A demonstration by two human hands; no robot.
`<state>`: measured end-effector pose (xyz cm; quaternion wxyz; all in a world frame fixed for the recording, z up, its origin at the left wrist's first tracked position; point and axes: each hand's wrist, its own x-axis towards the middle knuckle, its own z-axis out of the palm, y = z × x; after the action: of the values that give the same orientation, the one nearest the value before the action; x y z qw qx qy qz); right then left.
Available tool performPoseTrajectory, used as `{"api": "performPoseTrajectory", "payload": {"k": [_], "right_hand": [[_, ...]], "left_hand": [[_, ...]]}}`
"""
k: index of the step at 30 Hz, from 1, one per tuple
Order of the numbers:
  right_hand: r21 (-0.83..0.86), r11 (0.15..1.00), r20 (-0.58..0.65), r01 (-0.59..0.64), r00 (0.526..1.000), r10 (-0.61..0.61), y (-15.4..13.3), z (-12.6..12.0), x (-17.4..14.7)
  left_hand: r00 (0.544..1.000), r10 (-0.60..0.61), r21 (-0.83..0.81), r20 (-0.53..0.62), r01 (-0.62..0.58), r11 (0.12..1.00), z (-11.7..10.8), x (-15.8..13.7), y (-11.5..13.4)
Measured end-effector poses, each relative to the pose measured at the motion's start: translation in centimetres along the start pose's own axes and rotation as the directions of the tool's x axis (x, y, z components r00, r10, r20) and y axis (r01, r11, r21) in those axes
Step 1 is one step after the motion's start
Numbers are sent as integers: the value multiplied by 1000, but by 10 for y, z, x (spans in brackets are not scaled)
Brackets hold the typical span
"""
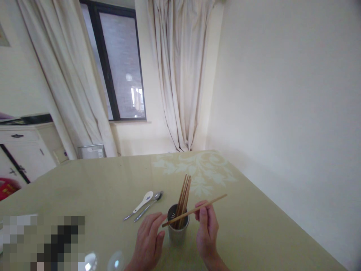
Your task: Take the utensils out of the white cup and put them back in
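My right hand pinches a single wooden chopstick between thumb and fingers. The chopstick slants across above the mouth of a metal utensil cup, its lower end toward my left hand. Several brown chopsticks stand in the cup, leaning slightly right, and holes show in its inner wall. My left hand is at the cup's left side with thumb and fingers apart. Its fingertips are by the rim; whether they touch it I cannot tell.
Left of the cup lie a white-handled utensil and a metal spoon on the glossy greenish table. A blurred-out patch covers the lower left. A wall runs along the right, with curtains and a window behind.
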<state>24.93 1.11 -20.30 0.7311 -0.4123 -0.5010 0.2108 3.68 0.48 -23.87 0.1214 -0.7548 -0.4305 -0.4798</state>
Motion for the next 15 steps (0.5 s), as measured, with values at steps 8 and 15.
{"api": "performPoseTrajectory", "payload": {"k": [8,15], "right_hand": [[-152,988,9,-8,1000,10,6,-10,24],[-161,986,267,35,964,9,3,0,15]], "left_hand": [[917,-322,493,236,172,853,5,-2,-36],[847,-410,650,340,103,752,6,-6,-35]]}}
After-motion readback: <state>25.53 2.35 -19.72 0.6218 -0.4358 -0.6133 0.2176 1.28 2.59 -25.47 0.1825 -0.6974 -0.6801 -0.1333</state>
